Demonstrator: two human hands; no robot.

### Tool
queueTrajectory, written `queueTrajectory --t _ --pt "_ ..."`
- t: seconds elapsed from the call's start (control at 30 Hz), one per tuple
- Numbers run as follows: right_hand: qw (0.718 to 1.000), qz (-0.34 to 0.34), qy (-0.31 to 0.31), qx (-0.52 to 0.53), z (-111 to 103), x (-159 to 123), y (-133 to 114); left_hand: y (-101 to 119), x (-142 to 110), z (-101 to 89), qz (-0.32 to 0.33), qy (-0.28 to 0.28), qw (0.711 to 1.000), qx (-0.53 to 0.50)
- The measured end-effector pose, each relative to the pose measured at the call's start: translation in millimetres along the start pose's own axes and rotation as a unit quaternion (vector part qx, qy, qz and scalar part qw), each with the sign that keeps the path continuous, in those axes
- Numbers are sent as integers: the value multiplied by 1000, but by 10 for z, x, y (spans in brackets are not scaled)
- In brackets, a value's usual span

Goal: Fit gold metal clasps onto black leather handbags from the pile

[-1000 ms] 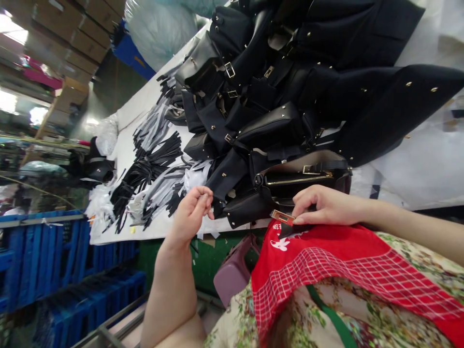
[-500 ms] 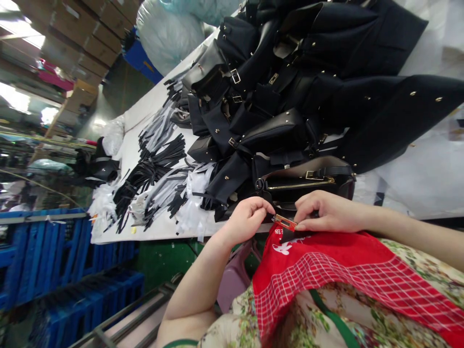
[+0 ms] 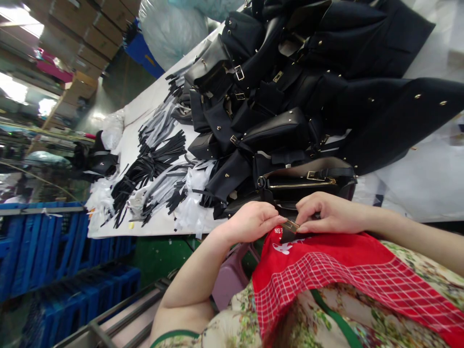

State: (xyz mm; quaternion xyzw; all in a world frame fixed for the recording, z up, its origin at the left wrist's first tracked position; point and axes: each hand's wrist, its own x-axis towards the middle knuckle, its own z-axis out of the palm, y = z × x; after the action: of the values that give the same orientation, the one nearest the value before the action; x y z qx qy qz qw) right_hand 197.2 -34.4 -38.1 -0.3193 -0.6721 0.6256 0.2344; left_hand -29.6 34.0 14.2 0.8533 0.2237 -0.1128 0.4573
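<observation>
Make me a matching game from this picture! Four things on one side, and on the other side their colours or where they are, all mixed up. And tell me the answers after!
Things:
1. metal buckle
2. apron
3. plastic stool
4. black strips

Clues:
A. bunched on the white table
B. red, with a checked part
C. gold-coloured, at the fingertips of the left hand and right hand
D. purple, lower than the tabletop

Right pairs: 1-C, 2-B, 3-D, 4-A
</observation>
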Motion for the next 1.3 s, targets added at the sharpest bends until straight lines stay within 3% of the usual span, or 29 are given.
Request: queueTrajectory --t 0.13,0.23,0.33,0.43,0.5,0.63,0.73,0.9,1.07,1.17,1.3 --pt "1000 1 0 5 -12 -8 24 -4 8 78 -4 16 997 -71" --pt "1000 3 3 8 -26 -6 31 3 13 194 -32 66 992 -104" --pt "1000 -2 -10 25 -29 -10 31 -95 -15 246 -84 169 982 -24" --pt "999 -6 -16 43 -20 -23 46 -290 -106 164 -184 287 936 89" --pt "999 3 -3 46 -15 -30 65 -374 -180 82 -204 303 926 98" --pt "999 14 0 43 -9 -21 82 -263 -233 38 -152 251 956 -19" --pt "999 13 -3 32 2 -5 59 -76 -167 82 -136 243 956 -96" --pt "1000 15 -8 13 30 11 19 75 -7 66 -84 229 963 -113" --pt "1000 13 -10 -8 56 19 3 118 128 -26 -33 78 994 -76" --pt "1000 6 -17 -7 69 23 -10 102 199 -66 -30 -20 996 -85" --pt "1000 12 -2 -3 82 25 -3 84 264 -61 -35 -53 991 -114"
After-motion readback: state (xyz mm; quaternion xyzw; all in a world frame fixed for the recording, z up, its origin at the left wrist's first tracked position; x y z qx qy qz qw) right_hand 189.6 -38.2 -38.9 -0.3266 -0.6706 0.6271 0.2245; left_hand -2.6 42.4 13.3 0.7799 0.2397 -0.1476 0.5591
